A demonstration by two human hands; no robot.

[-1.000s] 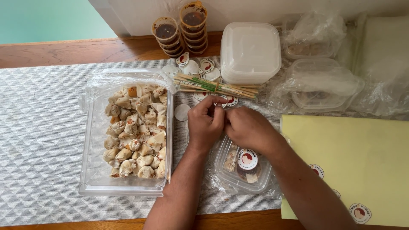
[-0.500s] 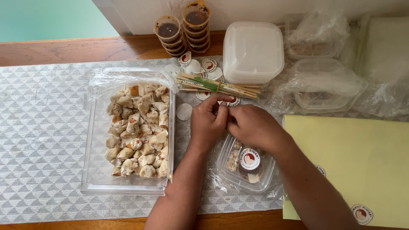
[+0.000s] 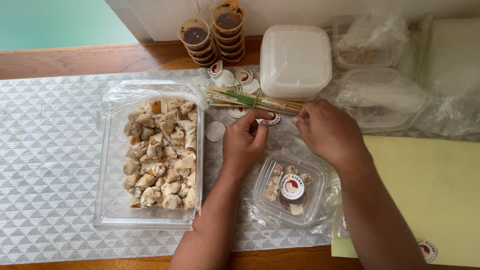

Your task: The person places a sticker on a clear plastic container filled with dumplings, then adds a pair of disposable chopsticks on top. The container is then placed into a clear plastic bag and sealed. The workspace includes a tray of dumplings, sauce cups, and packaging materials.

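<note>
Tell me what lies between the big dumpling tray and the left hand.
In the head view, only a small white round sticker on the patterned mat lies between dumpling tray and left hand.

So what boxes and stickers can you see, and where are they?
Big tray: left, clear, rectangular, full of pale dumplings.
Small box: below the hands, clear, closed, with a round red-and-white sticker on its lid.
Loose stickers: behind the chopsticks, round, white and red.
Sauce cups: back, two stacks, clear with dark sauce.
White tubs: back, square, stacked.
Yellow sheet: right, with round stickers.
</note>
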